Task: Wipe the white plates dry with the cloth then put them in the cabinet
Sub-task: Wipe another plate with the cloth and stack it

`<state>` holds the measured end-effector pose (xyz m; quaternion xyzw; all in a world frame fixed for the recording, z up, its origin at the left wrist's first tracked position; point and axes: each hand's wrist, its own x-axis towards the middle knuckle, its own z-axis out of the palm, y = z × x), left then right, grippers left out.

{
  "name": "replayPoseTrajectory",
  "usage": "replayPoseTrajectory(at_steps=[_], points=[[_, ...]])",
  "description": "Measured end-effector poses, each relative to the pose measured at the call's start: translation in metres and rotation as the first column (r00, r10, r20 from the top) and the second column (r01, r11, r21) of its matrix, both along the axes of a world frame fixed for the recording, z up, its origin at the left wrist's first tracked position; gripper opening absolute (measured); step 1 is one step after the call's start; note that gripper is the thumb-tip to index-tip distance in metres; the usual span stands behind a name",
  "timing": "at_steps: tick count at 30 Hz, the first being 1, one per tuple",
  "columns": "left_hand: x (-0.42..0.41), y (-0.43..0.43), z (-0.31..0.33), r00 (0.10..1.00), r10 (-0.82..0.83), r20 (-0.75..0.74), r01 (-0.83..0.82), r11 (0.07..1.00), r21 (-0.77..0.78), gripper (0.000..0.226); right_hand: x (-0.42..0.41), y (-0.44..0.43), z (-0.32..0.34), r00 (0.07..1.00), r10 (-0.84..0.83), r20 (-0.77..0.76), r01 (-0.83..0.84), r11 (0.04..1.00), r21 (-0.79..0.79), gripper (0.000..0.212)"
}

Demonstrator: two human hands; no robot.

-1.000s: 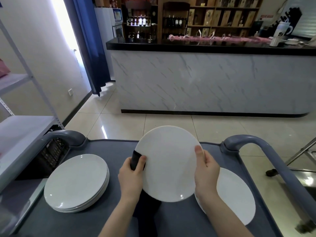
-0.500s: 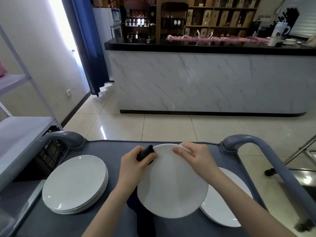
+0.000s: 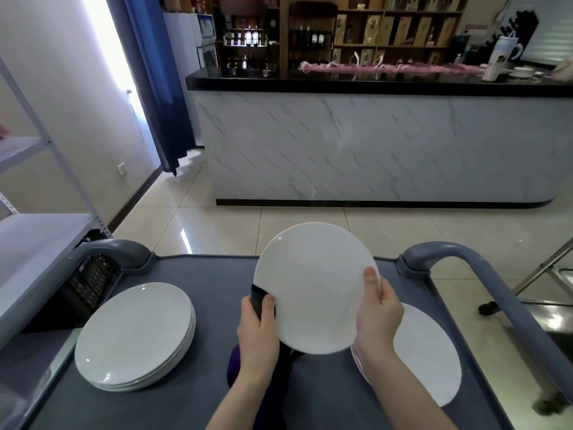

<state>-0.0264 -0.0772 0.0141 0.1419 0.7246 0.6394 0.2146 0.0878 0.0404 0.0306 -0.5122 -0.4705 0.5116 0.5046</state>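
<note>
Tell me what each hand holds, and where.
Right hand grips the raised plate at its right rim; left hand pinches the dark cloth against the left rim.

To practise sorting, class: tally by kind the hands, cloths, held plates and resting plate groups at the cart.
Hands: 2, left hand, right hand
Cloth: 1
Held plate: 1
Resting plate groups: 2, left stack, right group
Total: 6

Our grey plastic cart top (image 3: 210, 305), stack of round white plates (image 3: 133, 336) at its left edge, single white plate (image 3: 424, 358) at its right edge
</note>
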Motion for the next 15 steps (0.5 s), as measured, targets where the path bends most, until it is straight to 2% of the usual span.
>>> replayPoseTrajectory(at_steps=[3, 6, 8, 12, 15], points=[[0.003, 0.001, -0.002, 0.998, -0.041, 0.051, 0.041, 0.999, -0.002, 0.023, 0.005, 0.008, 0.002, 1.000, -0.023, 0.017, 0.022, 0.999, 0.029, 0.042], [-0.009, -0.002, -0.005, 0.993, -0.115, 0.038, 0.116, 0.993, -0.035, 0.031, 0.008, 0.015, 0.004, 1.000, -0.025, 0.008, 0.024, 0.999, 0.022, 0.040], [-0.020, -0.008, -0.006, 0.986, -0.154, 0.060, 0.155, 0.988, -0.004, 0.036, 0.012, 0.018, 0.007, 0.999, 0.005, 0.047, -0.007, 0.998, 0.061, 0.041], [-0.044, -0.018, 0.001, 0.996, -0.030, 0.079, 0.028, 0.999, 0.027, 0.024, 0.026, 0.020, 0.013, 0.964, 0.146, 0.224, -0.192, 0.960, 0.203, 0.048], [-0.054, -0.014, 0.016, 0.998, 0.012, 0.055, -0.012, 1.000, 0.015, 0.016, 0.032, 0.015, 0.020, 0.900, 0.255, 0.352, -0.350, 0.906, 0.239, 0.030]])
